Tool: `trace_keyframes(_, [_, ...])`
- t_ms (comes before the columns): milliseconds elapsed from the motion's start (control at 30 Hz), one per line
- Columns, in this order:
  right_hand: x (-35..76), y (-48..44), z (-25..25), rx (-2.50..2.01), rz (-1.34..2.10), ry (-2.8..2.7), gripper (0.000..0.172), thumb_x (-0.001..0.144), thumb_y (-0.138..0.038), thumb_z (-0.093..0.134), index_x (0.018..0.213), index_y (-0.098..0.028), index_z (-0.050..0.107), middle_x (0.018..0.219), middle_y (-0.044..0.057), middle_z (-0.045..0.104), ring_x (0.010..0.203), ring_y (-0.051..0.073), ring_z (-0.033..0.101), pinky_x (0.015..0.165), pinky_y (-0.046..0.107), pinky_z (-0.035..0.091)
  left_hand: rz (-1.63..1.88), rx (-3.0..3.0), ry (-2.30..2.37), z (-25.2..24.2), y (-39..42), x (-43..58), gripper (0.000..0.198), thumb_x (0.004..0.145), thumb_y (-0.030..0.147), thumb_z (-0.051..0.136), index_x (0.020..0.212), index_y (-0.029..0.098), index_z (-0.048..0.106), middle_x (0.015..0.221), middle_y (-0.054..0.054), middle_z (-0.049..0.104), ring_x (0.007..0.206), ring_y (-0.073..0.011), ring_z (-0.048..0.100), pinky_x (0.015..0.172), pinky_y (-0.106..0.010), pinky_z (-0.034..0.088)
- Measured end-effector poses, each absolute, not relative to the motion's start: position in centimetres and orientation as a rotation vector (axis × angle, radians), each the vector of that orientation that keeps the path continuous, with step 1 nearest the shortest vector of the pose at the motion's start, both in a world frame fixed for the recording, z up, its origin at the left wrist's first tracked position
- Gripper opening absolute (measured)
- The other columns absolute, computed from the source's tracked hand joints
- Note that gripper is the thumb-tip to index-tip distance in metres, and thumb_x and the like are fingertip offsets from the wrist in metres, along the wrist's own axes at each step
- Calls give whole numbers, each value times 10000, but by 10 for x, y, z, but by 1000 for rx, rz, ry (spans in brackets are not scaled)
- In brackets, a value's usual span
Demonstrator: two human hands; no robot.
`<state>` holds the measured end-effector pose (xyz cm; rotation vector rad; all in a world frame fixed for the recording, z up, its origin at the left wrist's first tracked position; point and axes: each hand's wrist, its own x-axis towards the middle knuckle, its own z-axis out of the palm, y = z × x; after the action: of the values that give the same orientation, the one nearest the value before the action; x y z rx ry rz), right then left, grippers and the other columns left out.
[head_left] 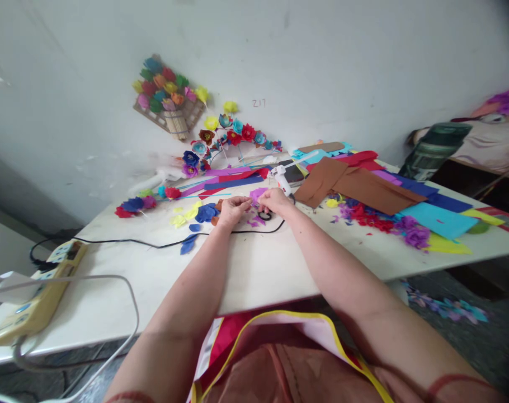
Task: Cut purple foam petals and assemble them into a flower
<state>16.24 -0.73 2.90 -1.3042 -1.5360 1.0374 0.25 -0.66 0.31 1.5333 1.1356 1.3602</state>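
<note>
Both my hands meet at the far middle of the white table (254, 268). My left hand (233, 210) has its fingers curled and pinched at the edge of a purple paper flower piece (257, 195). My right hand (274, 200) is closed on the same purple piece from the right. Small purple scraps (254, 221) lie just under the hands beside a small black ring (264, 215). A blue paper flower (206, 212) sits just left of my left hand. A white glue gun (282, 180) stands right behind my right hand.
A black cord (145, 242) runs across the table to a yellow power strip (40, 296) at the left. Brown, blue and red felt sheets (363, 187) pile at the right. Finished paper flowers (229, 137) line the wall, with a flower basket (170, 98) hanging above.
</note>
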Motion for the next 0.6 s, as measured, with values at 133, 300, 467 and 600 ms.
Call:
trace_keyframes(133, [162,-7,27,-1272,1017,-1571,274,745,-19,580,498,-135,597,433,-20,594,335,51,440,397,166,345,1284,1613,1185,0,-5,0,335,616,448,753,724,132,725,613,-30,666,590,-142,582,595,-259,440])
trace_keyframes(300, [162,-6,26,-1247,1011,-1599,264,736,-29,572,496,-134,604,445,-8,601,353,62,462,409,175,359,1229,1550,1133,-1,-5,1,363,590,449,774,755,131,715,667,-39,683,629,-158,615,609,-266,461])
trace_keyframes(467, [163,-1,21,-1303,935,-1627,250,735,-63,575,501,-136,624,466,2,615,365,62,468,419,177,367,1383,1400,1064,0,-4,6,421,492,382,829,793,132,673,677,-26,674,624,-143,620,646,-278,490])
trace_keyframes(600, [164,5,16,-1346,874,-1659,225,732,-94,588,522,-142,652,474,4,623,376,71,484,425,182,375,1426,1451,1123,3,-4,6,325,525,350,799,732,130,679,621,-20,653,595,-131,593,615,-259,465])
